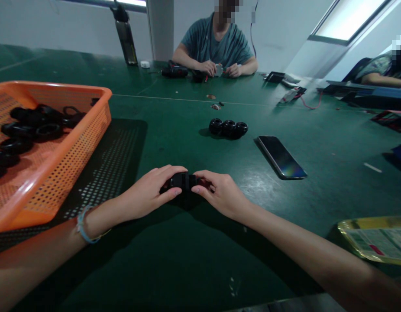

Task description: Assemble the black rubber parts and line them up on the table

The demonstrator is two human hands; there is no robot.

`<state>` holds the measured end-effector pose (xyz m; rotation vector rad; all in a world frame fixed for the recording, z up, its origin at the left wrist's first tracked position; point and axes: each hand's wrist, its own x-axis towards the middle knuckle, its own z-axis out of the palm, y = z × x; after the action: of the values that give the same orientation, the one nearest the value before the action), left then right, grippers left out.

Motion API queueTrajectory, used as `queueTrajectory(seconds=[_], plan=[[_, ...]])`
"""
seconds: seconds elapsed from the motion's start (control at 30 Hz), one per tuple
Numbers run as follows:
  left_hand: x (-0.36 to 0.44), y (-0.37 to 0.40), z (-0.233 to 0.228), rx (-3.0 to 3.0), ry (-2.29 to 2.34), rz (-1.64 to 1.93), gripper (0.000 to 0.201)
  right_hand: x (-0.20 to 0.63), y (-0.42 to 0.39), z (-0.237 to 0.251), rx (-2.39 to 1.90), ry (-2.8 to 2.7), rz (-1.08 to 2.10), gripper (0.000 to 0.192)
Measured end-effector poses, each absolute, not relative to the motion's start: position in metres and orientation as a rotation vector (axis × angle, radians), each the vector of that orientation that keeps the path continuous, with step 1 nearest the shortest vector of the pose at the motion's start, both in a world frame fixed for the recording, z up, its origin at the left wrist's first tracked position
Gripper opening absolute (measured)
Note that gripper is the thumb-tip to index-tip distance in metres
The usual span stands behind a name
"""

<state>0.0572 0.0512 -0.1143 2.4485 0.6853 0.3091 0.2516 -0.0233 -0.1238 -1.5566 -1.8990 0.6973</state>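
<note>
Just above the green table (200,264), a black round plastic fitting (185,181) is held between both hands. My left hand (155,186) wraps its fingers and thumb around the left end. On the right end, my right hand (220,190) grips with thumb and fingertips. The fingers cover parts of the fitting, so its exact kind cannot be made out. Beyond my hands, several black ring-shaped parts (229,128) sit together in a short row.
An orange perforated basket (80,160) holding several black parts stands at left. A phone (281,158) lies to the right, a yellow-edged packet (376,238) nearer at lower right. Across the table sits a person (216,43) handling a small part, beside a dark bottle (125,39).
</note>
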Motion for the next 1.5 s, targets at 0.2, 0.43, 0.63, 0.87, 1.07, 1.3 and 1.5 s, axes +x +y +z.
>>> queueTrajectory(seconds=[0.2,0.43,0.63,0.87,1.07,1.3,1.5], plan=[[0.0575,0.0508,-0.1144,2.445,0.689,0.303,0.039,0.2512,-0.0236,-0.1225,-1.573,-1.912,0.692,0.018],[0.0561,0.0508,-0.1139,2.445,0.687,0.299,0.04,0.2512,-0.024,-0.1206,-1.573,-1.917,0.698,0.018],[0.0556,0.0516,-0.1154,2.441,0.689,0.308,0.04,0.25,-0.024,-0.1196,-1.558,-1.914,0.607,0.018],[0.0567,0.0513,-0.1138,2.43,0.675,0.314,0.04,0.2512,-0.0269,-0.1215,-1.447,-1.893,0.545,0.037],[0.0568,0.0511,-0.1125,2.424,0.686,0.301,0.04,0.2526,-0.0274,-0.1222,-1.44,-1.905,0.529,0.027],[0.0569,0.0507,-0.1129,2.43,0.687,0.298,0.039,0.2547,-0.0258,-0.1215,-1.365,-1.93,0.425,0.027],[0.0556,0.0512,-0.1139,2.432,0.689,0.304,0.04,0.254,-0.0255,-0.1204,-1.441,-1.943,0.426,0.026]])
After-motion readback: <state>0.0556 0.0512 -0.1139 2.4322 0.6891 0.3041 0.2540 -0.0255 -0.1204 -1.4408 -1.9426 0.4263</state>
